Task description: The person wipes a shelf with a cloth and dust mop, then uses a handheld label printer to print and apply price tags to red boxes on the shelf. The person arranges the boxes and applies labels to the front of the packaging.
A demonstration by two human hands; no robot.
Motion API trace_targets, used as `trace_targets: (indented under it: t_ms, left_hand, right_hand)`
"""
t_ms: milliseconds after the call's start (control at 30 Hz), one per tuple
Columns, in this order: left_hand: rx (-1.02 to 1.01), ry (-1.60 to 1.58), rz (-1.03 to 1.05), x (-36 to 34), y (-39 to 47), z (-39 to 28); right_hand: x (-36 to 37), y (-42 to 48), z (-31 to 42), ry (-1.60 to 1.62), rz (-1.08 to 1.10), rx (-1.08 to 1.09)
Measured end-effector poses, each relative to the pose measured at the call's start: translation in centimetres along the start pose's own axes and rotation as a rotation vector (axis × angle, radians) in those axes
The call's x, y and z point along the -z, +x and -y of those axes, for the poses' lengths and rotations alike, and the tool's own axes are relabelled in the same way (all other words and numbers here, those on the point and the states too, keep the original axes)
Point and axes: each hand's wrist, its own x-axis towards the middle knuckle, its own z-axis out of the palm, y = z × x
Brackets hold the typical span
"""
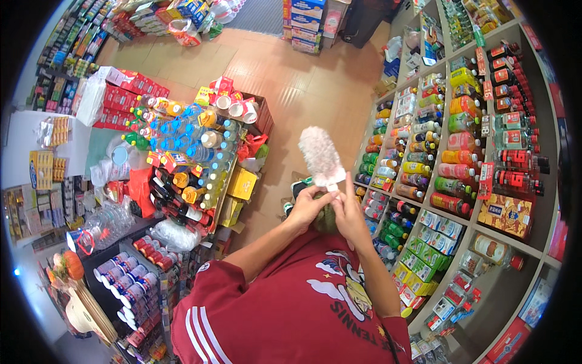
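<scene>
A fluffy duster head (320, 152), pale pinkish white, points away from my body over the tiled floor. Both hands meet at its white lower end, in front of my chest. My left hand (309, 205) pinches the narrow white neck between thumb and fingers. Against the neck's other side lies my right hand (348, 204), its index finger extended along the duster's base and its other fingers bent around the narrow part. The handle below is largely hidden by the hands.
Shelves of bottled drinks (459, 141) line the right side. On the left, a display of bottles (191, 136) stands beside red cartons (122, 100) and yellow boxes (242, 183). Stacked cartons (307, 27) stand ahead on the tiled floor (291, 73).
</scene>
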Motion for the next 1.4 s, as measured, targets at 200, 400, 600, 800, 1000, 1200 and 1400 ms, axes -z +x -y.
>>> trace_targets:
  t_ms: [200,400,600,800,1000,1200,1400]
  left_hand:
    - [-0.028,-0.178,-0.195,3.3,1.9,2.4]
    - [-0.383,-0.045,-0.485,14.2,5.9,1.1]
    - [-0.523,0.110,-0.909,34.2,7.2,-3.4]
    - [-0.443,0.187,-1.101,48.5,8.3,-11.7]
    - [-0.547,-0.071,-1.221,57.5,13.9,-11.8]
    - [-0.798,-0.058,-1.236,58.0,14.7,-10.3]
    - [-0.539,0.487,-1.330,56.0,12.0,-12.5]
  right_hand:
    - [-3.4,3.3,-4.2,0.015,0.111,-0.100]
    - [-3.5,0.0,-9.3,0.056,0.174,-0.118]
    - [-3.4,-2.4,-14.6,0.536,0.015,-0.379]
    - [-2.3,-3.4,-16.1,0.457,-0.115,-0.361]
    - [-2.4,-5.3,-19.3,0.401,-0.172,-0.456]
    - [-2.1,-8.2,-19.6,0.510,-0.373,-0.496]
    - [-2.2,-9.9,-19.2,0.479,-0.429,-0.502]
